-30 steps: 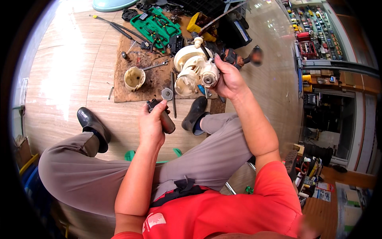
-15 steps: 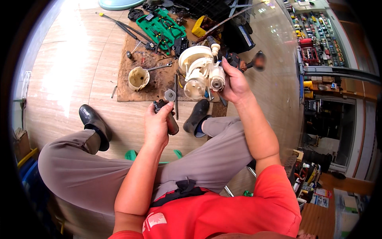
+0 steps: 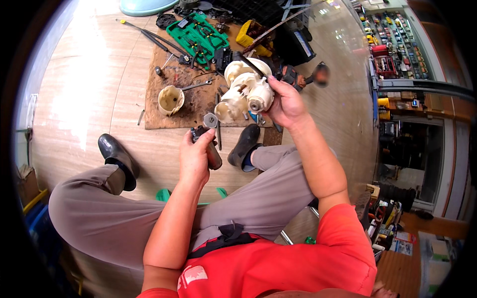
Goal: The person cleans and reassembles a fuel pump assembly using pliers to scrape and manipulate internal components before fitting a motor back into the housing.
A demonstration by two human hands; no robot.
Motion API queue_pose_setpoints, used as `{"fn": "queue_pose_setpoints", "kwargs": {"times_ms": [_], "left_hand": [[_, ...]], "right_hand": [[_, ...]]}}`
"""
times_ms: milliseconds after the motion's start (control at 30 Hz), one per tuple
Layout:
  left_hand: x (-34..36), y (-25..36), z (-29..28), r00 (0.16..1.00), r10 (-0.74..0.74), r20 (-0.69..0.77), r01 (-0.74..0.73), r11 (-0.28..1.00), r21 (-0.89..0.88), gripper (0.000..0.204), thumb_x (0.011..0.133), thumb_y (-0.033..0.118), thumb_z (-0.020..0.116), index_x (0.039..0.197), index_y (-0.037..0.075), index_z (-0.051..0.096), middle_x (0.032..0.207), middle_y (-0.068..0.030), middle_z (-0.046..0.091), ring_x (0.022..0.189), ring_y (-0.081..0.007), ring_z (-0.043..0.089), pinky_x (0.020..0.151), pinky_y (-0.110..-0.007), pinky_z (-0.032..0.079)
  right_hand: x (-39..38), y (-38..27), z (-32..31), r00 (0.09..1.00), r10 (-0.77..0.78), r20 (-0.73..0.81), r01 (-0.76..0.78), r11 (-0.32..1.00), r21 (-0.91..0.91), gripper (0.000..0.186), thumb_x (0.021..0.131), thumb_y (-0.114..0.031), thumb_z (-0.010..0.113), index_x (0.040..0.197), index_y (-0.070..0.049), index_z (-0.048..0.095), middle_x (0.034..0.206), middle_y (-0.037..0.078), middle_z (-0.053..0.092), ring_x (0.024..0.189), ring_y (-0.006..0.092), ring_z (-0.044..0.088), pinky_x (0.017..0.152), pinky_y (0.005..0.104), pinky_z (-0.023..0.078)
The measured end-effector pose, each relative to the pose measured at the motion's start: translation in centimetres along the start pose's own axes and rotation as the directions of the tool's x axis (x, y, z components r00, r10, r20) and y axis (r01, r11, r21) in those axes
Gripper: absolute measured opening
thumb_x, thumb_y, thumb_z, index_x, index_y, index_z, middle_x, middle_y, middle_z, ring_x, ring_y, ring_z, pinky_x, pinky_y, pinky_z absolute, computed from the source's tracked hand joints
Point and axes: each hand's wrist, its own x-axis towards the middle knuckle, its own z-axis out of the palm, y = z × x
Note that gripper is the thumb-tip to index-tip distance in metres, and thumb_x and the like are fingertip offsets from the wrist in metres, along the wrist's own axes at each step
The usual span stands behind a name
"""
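My right hand grips a cream-white plastic housing with rounded, cup-like sections and a round metal fitting on its near end. A black rod-like part slants along the housing's far side, close to my right thumb. Lower and to the left, my left hand is closed around a dark cylindrical part with a black top; my fingers cover much of it. Just beyond that hand shows a small pale disc with a centre hole; whether it touches the cylinder, I cannot tell.
On the floor lies a stained wooden board bearing a cream cup-shaped part, a wrench and a green tool case. A yellow container stands behind, a cordless power tool to the right. My boots flank the near side.
The white housing has turned and tilted in my right hand and shifted slightly left. The black rod-like part now shows at full slant across its far side. My left hand has barely moved.
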Motion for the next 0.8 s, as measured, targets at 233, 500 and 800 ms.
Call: {"fn": "queue_pose_setpoints", "kwargs": {"times_ms": [233, 500, 800], "left_hand": [[0.1, 0.0, 0.0, 1.0, -0.006, 0.02, 0.006, 1.0, -0.002, 0.025, 0.088, 0.014, 0.07, 0.104, 0.001, 0.057, 0.088, -0.0082, 0.061, 0.078, -0.0182, 0.06, 0.07, -0.032, 0.049], [0.1, 0.0, 0.0, 1.0, -0.019, 0.021, 0.019, 1.0, -0.001, 0.025, 0.088, 0.014, 0.07, 0.105, 0.001, 0.057, 0.088, -0.0083, 0.062, 0.078, -0.018, 0.06, 0.07, -0.032, 0.049], [-0.9, 0.7, 0.7, 0.999, 0.003, 0.037, -0.005, 0.999, 0.047, 0.036, 0.08, 0.005, 0.073, 0.112, -0.001, 0.056, 0.093, -0.0074, 0.061, 0.083, -0.0166, 0.058, 0.075, -0.03, 0.047]], "right_hand": [[-0.2, 0.1, 0.3, 0.995, -0.096, -0.02, 0.094, 0.992, -0.08, 0.031, 0.096, -0.014, 0.059, 0.124, -0.003, 0.056, 0.112, 0.009, 0.067, 0.097, 0.0208, 0.067, 0.078, 0.04, 0.057], [-0.3, 0.9, 1.2, 0.941, -0.337, -0.003, 0.326, 0.911, -0.254, 0.037, 0.092, -0.005, 0.064, 0.126, -0.001, 0.052, 0.111, 0.008, 0.065, 0.096, 0.0162, 0.065, 0.082, 0.032, 0.056], [-0.4, 1.1, 1.2, 0.932, -0.363, 0.005, 0.352, 0.898, -0.265, 0.039, 0.091, -0.005, 0.065, 0.127, 0.0, 0.052, 0.111, 0.008, 0.065, 0.098, 0.0143, 0.063, 0.085, 0.028, 0.052]]}}
